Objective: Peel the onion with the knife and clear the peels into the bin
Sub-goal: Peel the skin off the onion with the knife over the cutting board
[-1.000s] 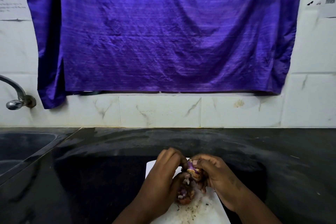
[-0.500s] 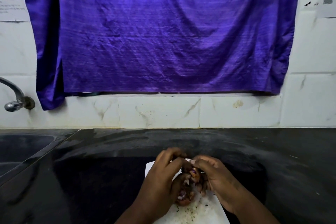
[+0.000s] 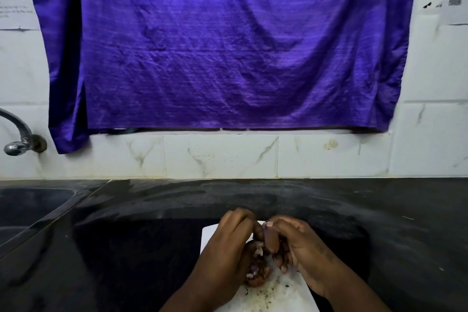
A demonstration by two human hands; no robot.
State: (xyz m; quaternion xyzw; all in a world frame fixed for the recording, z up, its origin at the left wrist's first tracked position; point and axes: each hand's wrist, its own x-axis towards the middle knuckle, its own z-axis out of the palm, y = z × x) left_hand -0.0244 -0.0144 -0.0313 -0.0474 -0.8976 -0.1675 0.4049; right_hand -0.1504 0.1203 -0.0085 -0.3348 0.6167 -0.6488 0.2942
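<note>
Black countertop [image 3: 126,235]; white cutting board [image 3: 293,291] lying at its near edge. Above the board, left hand [image 3: 228,248] is cupping the onion [image 3: 269,242] and right hand [image 3: 301,243] is pinching its skin, the onion sitting between both.

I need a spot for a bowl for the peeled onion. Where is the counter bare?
Bare black counter lies right of the white board; left of it, up to the sink; and behind it, up to the tiled wall. The white board is crowded: left hand, right hand, onion and peel scraps.
</note>
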